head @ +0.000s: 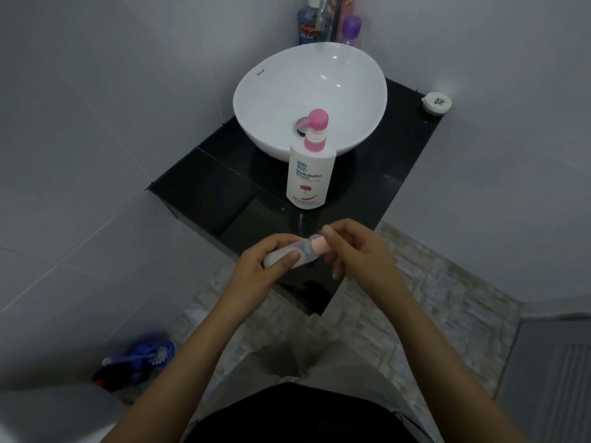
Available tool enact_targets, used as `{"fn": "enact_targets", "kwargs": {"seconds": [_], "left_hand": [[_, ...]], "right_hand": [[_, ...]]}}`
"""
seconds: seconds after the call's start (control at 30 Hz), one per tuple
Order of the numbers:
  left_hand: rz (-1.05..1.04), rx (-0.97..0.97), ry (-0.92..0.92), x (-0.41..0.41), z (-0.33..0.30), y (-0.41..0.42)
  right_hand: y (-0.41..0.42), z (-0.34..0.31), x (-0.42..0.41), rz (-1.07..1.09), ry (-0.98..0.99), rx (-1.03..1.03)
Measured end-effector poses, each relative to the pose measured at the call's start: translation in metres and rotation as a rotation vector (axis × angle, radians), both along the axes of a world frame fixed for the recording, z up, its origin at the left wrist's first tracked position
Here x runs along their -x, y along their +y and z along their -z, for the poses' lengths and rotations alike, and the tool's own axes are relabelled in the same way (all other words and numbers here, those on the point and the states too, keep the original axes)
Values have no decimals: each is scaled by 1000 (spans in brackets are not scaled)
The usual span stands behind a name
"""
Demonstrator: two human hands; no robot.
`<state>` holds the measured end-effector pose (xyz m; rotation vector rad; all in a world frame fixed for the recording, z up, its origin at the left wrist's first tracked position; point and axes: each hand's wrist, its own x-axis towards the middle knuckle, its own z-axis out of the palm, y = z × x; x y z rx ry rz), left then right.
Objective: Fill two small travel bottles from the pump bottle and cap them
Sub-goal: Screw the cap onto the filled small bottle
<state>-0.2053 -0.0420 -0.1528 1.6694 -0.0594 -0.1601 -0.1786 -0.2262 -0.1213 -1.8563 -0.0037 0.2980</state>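
Observation:
A white pump bottle (308, 177) with a pink pump head stands on the black counter (204, 187) in front of the basin. Below it, over the counter's front edge, my left hand (262, 266) grips a small clear travel bottle (299, 252) lying nearly on its side, partly filled with white liquid. My right hand (355, 251) pinches the bottle's pale pink cap (319, 244) between thumb and fingers. Only this one travel bottle is visible.
A white bowl basin (271, 100) sits on the counter under a chrome tap (323, 20). Mouthwash (308, 27) and a purple-capped bottle (351, 30) stand behind it. A round white container (435, 103) rests at the counter's right corner. A blue brush (144, 356) lies on the floor at left.

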Motion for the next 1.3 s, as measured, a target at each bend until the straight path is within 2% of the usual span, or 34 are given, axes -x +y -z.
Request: {"fn": "enact_targets", "kwargs": {"seconds": [0.1, 0.23, 0.33, 0.4, 0.5, 0.67, 0.8, 0.93, 1.03, 1.3], "left_hand": [[-22, 8, 6, 0, 0, 2], [-21, -6, 17, 1, 0, 4], [-30, 1, 23, 2, -1, 4], [-32, 2, 15, 2, -1, 3], [-19, -11, 11, 3, 0, 1], [-41, 7, 27, 2, 1, 3], [-26, -14, 34, 2, 3, 2], [-40, -6, 48, 2, 5, 3], [-53, 10, 45, 1, 5, 3], [-82, -15, 7, 0, 9, 2]], "right_hand": [[-3, -1, 2, -98, -34, -71], [5, 2, 1, 20, 69, 1], [3, 1, 2, -42, 26, -128], [4, 2, 4, -66, 13, -104], [10, 5, 4, 43, 51, -41], [8, 5, 7, -36, 26, -140], [15, 6, 6, 72, 59, -95], [15, 5, 7, 34, 52, -181], [16, 6, 8, 20, 55, -146], [27, 14, 15, 157, 47, -118]]}}
